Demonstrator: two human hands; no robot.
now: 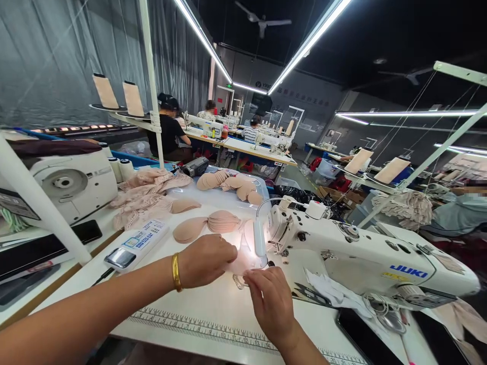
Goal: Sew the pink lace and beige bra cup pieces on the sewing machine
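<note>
A piece of thin pale pink fabric [240, 265] stretches between my hands, lit brightly beside the needle area of the white sewing machine [365, 258]. My left hand [207, 261], with a gold bracelet at the wrist, is closed on the fabric's left side. My right hand [273, 299] pinches its near right edge between thumb and fingers. The lit work lamp [259, 237] hides part of the needle area. Just beyond my left hand lie stacked beige bra cup pieces [223, 221] and another stack [189, 230].
Pink lace fabric [146, 195] lies heaped at the left, near a white box-shaped device [142, 241]. A clear plastic bin [262, 185] holds more cup pieces. Thread snips [314, 294], white cloth [335, 289] and a phone [365, 337] lie at the right. A ruler strip [205, 329] runs along the front edge.
</note>
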